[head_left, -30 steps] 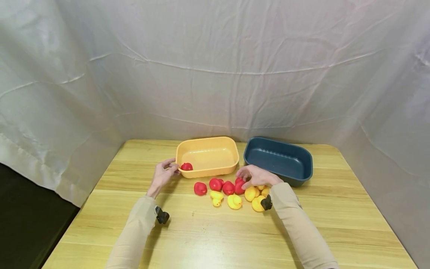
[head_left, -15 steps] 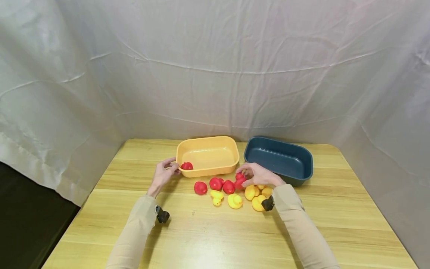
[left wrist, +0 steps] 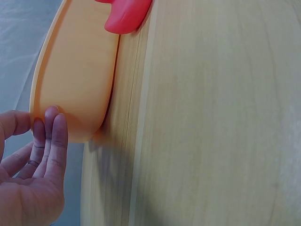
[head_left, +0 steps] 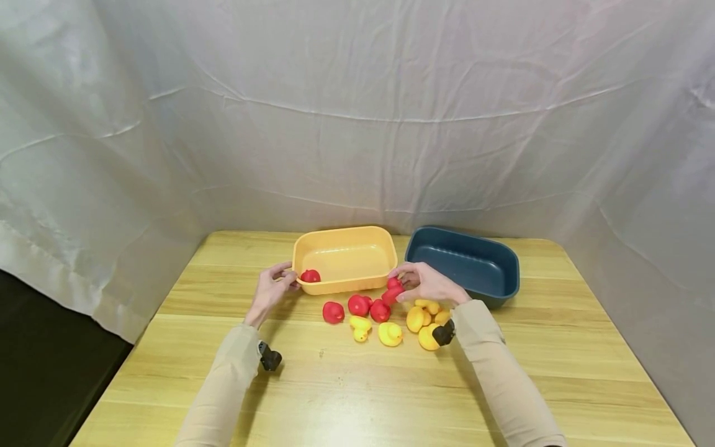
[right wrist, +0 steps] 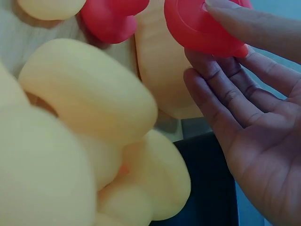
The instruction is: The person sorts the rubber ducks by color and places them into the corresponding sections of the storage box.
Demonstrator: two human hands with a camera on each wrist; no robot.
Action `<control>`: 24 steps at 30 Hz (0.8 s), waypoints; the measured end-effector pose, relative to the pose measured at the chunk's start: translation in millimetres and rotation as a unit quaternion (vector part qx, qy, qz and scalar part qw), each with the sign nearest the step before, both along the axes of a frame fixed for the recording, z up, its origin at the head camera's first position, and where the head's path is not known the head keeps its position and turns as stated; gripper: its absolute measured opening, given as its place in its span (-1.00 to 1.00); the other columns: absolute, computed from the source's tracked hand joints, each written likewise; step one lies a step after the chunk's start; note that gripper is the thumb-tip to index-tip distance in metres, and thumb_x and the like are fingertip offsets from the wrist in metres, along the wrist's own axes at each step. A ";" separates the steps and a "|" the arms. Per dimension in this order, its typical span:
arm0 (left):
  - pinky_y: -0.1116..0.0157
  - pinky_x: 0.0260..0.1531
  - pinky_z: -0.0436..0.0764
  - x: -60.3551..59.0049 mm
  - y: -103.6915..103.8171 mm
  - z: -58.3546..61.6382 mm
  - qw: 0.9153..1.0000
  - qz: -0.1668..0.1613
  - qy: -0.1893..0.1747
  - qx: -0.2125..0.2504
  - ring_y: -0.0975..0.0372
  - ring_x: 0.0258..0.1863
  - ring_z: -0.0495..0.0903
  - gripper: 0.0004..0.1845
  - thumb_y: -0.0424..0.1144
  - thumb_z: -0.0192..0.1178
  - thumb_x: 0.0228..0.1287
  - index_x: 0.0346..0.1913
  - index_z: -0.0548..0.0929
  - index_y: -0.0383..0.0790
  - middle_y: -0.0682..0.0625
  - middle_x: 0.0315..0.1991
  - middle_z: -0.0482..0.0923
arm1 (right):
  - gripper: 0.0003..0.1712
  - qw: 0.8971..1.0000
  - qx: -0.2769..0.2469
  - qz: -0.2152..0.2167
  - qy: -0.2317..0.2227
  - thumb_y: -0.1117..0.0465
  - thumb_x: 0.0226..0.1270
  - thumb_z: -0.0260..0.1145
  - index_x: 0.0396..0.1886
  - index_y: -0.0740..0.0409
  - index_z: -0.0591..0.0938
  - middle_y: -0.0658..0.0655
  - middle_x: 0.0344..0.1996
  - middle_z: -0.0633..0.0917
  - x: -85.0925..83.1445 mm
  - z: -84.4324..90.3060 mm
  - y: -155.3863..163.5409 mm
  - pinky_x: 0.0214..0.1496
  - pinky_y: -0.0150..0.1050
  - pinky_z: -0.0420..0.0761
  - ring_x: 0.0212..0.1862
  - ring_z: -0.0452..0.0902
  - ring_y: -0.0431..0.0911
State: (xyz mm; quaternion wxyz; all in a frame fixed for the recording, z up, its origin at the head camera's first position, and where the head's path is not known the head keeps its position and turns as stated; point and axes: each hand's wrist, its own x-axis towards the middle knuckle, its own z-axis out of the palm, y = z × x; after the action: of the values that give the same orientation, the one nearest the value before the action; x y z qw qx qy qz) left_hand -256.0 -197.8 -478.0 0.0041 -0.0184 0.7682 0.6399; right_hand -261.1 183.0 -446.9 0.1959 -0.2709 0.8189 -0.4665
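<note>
One red duck [head_left: 393, 290] we see pinched in the right hand [head_left: 427, 284], fingers [right wrist: 244, 28] clamped on it, just off the counter [head_left: 357, 385] beside the orange tub [head_left: 345, 257]. Left hand [head_left: 272, 290] fingers straight, touching the tub's rim.

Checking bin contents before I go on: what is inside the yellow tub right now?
One red duck lies in the yellow tub at its left end, near the left hand. The floor that shows is bare; the near wall hides the strip behind it.
</note>
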 end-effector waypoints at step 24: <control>0.32 -0.20 0.79 -0.7 -1.4 -1.0 1.000 0.000 0.004 0.010 0.36 -0.43 0.68 -0.52 -0.46 0.09 0.43 0.35 0.38 -0.60 -0.14 -0.25 0.64 | -0.46 1.000 -0.018 -0.002 0.024 0.32 0.21 0.49 0.20 0.27 0.57 0.28 0.03 0.73 -24.1 20.1 -24.7 0.24 -0.08 0.65 0.07 0.66 0.07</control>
State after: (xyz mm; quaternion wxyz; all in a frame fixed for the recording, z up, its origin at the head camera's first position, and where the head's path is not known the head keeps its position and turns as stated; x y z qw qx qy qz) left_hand -256.6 -199.3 -479.0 0.0015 -0.0162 0.7617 0.6478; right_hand -285.3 158.3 -426.8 0.1702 -0.2839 0.8152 -0.4753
